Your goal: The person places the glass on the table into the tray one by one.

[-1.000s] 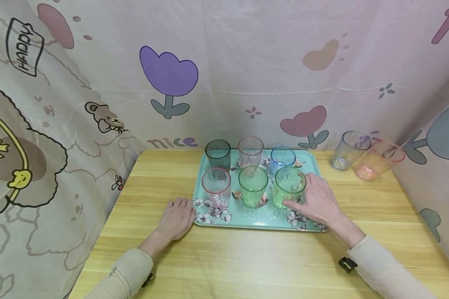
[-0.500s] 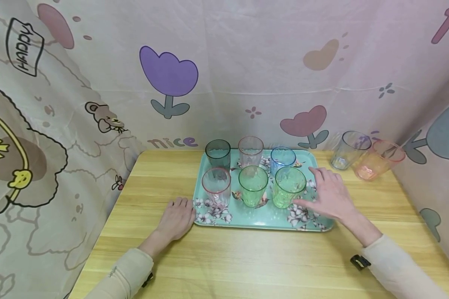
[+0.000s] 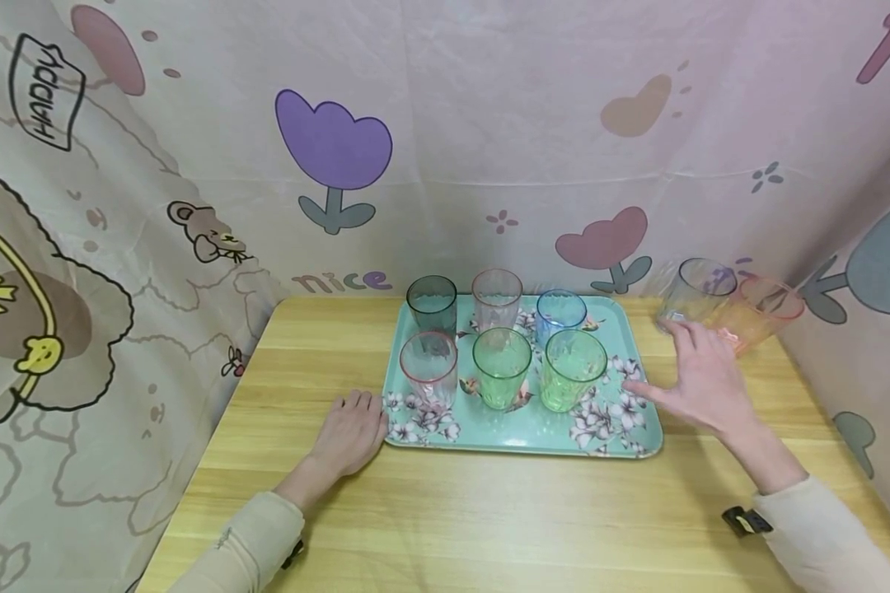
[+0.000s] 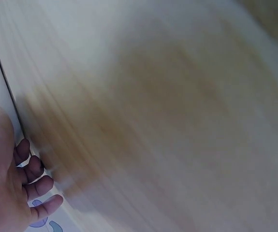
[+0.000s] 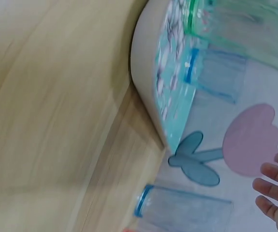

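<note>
My right hand (image 3: 700,383) hovers over the tray's right edge with fingers spread, holding nothing. Its fingertips reach close to a bluish-grey clear cup (image 3: 690,288); whether they touch it I cannot tell. Beside that cup is an orange cup (image 3: 760,317) with a red rim. My left hand (image 3: 350,432) rests at the left front corner of the turquoise flowered tray (image 3: 489,438), fingers relaxed. On the tray's front row stand a red-rimmed clear cup (image 3: 428,375), a green cup (image 3: 500,375) and another green cup (image 3: 569,375). Behind them are dark grey (image 3: 432,306), pink (image 3: 497,301) and blue (image 3: 559,317) cups.
The wooden table (image 3: 489,519) extends in front of the tray and to both sides. A patterned cloth (image 3: 452,148) hangs right behind the tray and along the left and right sides of the table.
My right hand has left the right-hand green cup and moved right, over the tray's edge towards the bluish-grey cup. That green cup stays on the tray. The left hand has not moved.
</note>
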`<state>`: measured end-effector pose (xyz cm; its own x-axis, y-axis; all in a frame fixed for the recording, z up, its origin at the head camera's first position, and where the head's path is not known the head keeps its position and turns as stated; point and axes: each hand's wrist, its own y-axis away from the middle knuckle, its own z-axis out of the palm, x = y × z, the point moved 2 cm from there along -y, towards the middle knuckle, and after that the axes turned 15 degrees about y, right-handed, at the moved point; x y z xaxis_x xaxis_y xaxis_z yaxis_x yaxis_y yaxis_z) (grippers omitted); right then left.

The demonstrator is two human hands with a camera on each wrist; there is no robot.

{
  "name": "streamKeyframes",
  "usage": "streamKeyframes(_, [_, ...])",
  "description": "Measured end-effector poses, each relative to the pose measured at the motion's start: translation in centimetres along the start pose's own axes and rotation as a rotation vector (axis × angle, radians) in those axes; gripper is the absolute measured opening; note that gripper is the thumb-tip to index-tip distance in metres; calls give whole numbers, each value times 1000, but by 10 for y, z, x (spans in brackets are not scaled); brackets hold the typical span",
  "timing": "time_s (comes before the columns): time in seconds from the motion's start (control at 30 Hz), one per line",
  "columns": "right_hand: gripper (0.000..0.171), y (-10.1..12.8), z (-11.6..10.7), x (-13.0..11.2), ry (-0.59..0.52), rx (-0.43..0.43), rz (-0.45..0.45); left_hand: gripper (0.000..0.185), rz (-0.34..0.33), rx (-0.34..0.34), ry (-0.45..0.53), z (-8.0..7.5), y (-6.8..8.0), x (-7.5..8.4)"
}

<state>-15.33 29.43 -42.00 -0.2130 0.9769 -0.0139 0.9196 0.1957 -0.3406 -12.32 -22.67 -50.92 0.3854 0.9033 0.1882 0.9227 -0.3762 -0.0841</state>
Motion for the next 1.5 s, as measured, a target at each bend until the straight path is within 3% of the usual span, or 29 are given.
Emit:
streamKeyframes(0.4, [105, 15, -2, 44, -18, 110, 158, 25, 4, 0, -10, -1, 1, 0])
streamKeyframes(0.73, [101, 32, 5, 74, -3, -10, 341, 26, -13, -19, -6, -1, 0, 0])
streamKeyframes(1.5, [118, 36, 14, 120, 167, -145, 485, 25, 14, 7, -36, 1, 0, -1])
